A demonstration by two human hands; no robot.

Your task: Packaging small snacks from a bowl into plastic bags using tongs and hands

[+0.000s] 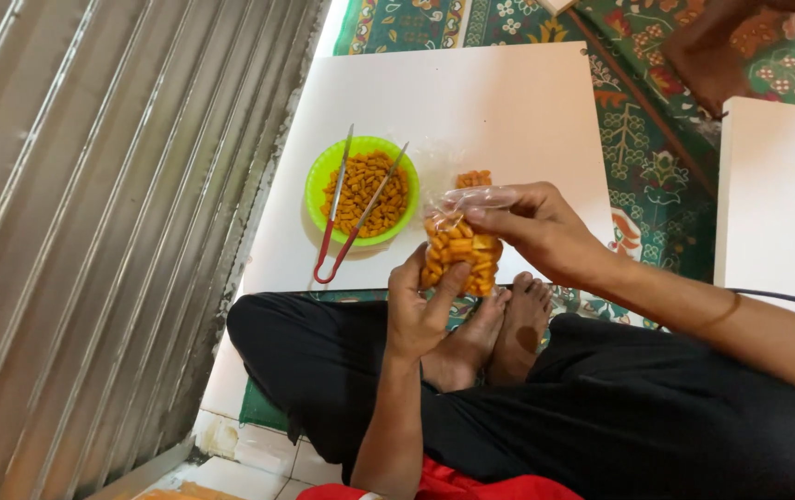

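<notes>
At the far left we see a ribbed metal shutter [92, 231] running down the whole side of the view. Next to it lies a white board [508, 102] on a green patterned carpet [657, 176]. On the board's left part stands a green bowl [317, 181] filled with small orange snacks [365, 190]. A pair of metal tongs [353, 218] with red handles rests across the bowl, its arms apart over the snacks and its joined end on the board below the bowl.

Moving right, our left hand [416, 310] rises from our lap, palm toward us. Its fingers are curled around the lower part of a small clear bag [457, 255] packed with the same orange snacks, the thumb pressed against the bag's front. The bag hangs in the air above our crossed legs in black trousers [601, 417] and our bare feet [499, 329], just in front of the board's near edge.

Further right, our right hand [532, 222] comes in from the side. Its thumb and fingers are pressed together, pinching the bag's open top closed. Behind the bag, a few loose snacks [474, 178] lie on the board.

At the right edge a second white board [777, 194] lies on the carpet, well apart from the first.
</notes>
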